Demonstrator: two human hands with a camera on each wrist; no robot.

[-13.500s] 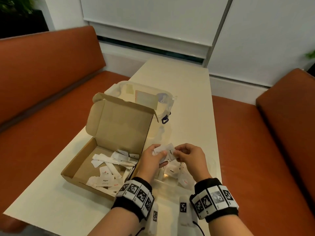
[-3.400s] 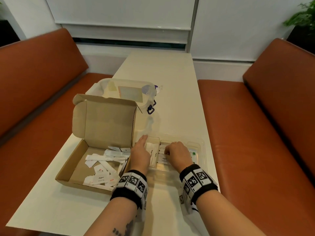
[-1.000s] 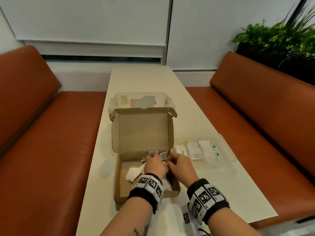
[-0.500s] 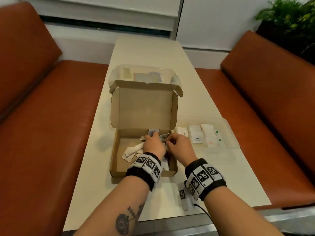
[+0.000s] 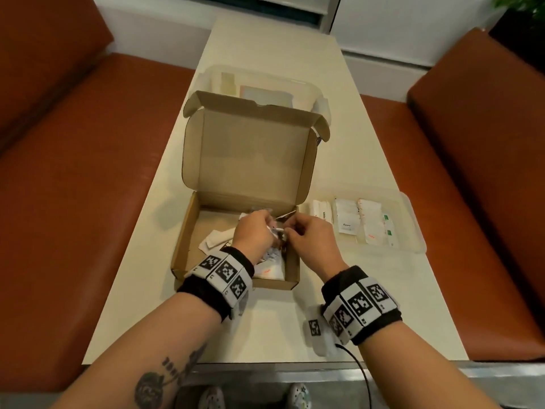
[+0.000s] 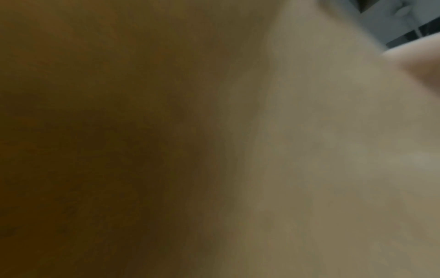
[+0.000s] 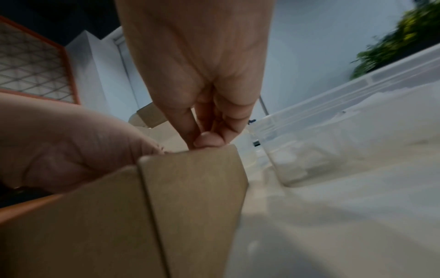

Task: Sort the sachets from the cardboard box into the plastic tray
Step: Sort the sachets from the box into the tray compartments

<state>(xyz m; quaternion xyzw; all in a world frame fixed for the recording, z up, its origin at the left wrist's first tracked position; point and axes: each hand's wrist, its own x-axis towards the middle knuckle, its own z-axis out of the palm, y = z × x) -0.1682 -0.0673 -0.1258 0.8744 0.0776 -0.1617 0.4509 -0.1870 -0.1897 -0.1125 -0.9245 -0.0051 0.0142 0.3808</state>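
Note:
The open cardboard box point(image 5: 188, 231) sits mid-table with its lid standing up. Loose white sachets point(image 5: 216, 240) lie on its floor. My left hand point(image 5: 255, 231) and right hand point(image 5: 306, 236) meet over the box's right half, fingers curled, pinching small sachets point(image 5: 277, 231) between them. In the right wrist view my right fingertips point(image 7: 207, 141) pinch together just above the box corner point(image 7: 190, 188); what they hold is hidden there. The clear plastic tray point(image 5: 413, 208) lies right of the box, holding rows of sorted sachets point(image 5: 346, 221). The left wrist view is a brown blur.
A clear lidded plastic container point(image 5: 295, 84) stands behind the box lid. The cream table point(image 5: 265, 320) is narrow, with orange benches on the left point(image 5: 73, 172) and right point(image 5: 472, 187). A cable point(image 5: 359, 367) hangs off the near edge.
Both hands have gone from the tray to the box and now stay together over its right half. The head view has tipped further downward.

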